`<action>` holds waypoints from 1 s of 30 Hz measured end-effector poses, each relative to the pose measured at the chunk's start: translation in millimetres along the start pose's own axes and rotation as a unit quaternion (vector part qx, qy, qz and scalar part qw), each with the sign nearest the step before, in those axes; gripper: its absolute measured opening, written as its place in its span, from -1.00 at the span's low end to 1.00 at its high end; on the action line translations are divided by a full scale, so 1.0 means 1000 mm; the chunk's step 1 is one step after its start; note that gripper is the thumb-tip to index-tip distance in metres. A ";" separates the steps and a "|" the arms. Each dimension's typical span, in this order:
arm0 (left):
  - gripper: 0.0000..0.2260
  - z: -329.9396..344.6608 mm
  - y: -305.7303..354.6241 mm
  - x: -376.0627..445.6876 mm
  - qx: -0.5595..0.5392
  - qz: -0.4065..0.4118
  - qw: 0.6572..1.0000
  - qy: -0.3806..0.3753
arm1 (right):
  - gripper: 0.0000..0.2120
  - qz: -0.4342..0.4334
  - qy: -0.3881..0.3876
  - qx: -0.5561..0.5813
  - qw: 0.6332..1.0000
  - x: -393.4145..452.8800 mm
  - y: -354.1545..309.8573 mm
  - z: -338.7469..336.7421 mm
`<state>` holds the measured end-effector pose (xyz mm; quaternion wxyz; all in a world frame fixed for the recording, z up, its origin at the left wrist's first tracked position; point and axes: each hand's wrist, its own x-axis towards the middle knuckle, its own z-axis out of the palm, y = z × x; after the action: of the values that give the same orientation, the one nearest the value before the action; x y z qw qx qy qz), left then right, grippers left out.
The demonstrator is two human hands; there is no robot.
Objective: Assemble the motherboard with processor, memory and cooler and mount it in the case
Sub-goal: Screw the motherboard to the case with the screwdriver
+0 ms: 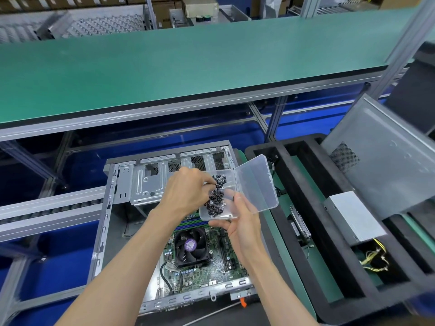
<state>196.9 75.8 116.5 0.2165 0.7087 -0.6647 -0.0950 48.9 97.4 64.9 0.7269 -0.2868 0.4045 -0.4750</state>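
While my right hand cradles the clear plastic box from below, fingers curled round its near edge, its hinged lid stands open to the right. My left hand reaches into the heap of black screws, fingertips bunched together; I cannot tell whether a screw is pinched, since the knuckles hide the tips. Beneath both hands the case lies open on its side, the motherboard seated toward its near edge, partly covered by my forearms. The cooler with its fan sits on the board. Any memory sticks are hard to make out under my left wrist.
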 end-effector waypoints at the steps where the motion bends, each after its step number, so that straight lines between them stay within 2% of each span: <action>1: -0.91 0.001 0.000 0.000 0.003 0.012 1.000 0.007 | -0.68 0.000 -0.001 0.001 1.000 0.000 0.000 0.000; 5: -0.95 0.002 -0.001 -0.001 0.029 0.056 0.997 0.034 | -0.67 -0.008 -0.010 -0.006 1.000 0.002 0.002 -0.002; 11: -0.91 0.003 -0.004 0.002 0.051 0.113 0.992 0.017 | -0.68 -0.010 -0.003 0.000 1.000 0.003 0.005 -0.003; 20: -0.86 0.008 -0.001 0.001 0.102 0.114 0.988 0.007 | -0.68 -0.005 -0.011 -0.047 0.999 0.003 0.006 -0.004; 22: -0.89 0.008 -0.001 -0.001 -0.015 0.065 0.997 0.036 | -0.69 -0.006 -0.007 -0.047 0.999 0.002 0.006 -0.003; 23: -0.85 0.007 -0.003 -0.002 -0.131 0.021 0.989 0.058 | -0.70 -0.005 -0.003 -0.047 0.999 0.002 0.005 -0.003; 24: -0.80 0.004 -0.005 -0.003 -0.277 -0.036 0.957 0.083 | -0.70 -0.004 -0.001 -0.048 0.999 0.002 0.005 -0.003; 26: -0.75 -0.002 -0.009 -0.004 -0.517 -0.138 0.840 0.093 | -0.71 -0.003 0.002 -0.050 0.999 0.002 0.006 -0.004; 27: -0.76 -0.005 -0.011 -0.004 -0.577 -0.166 0.795 0.086 | -0.71 -0.002 0.003 -0.048 0.999 0.002 0.006 -0.004; 28: -0.77 -0.006 -0.012 -0.004 -0.593 -0.183 0.781 0.075 | -0.71 0.001 0.003 -0.046 0.999 0.002 0.006 -0.004; 29: -0.78 -0.006 -0.012 -0.003 -0.568 -0.184 0.800 0.068 | -0.71 0.003 0.003 -0.044 0.999 0.002 0.006 -0.004; 30: -0.78 -0.006 -0.011 -0.002 -0.492 -0.171 0.851 0.067 | -0.70 0.001 0.003 -0.043 0.999 0.003 0.006 -0.003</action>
<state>209.5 78.8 116.4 0.5612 0.6164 -0.3830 -0.3980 49.4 97.2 57.7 0.7132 -0.3160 0.4273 -0.4571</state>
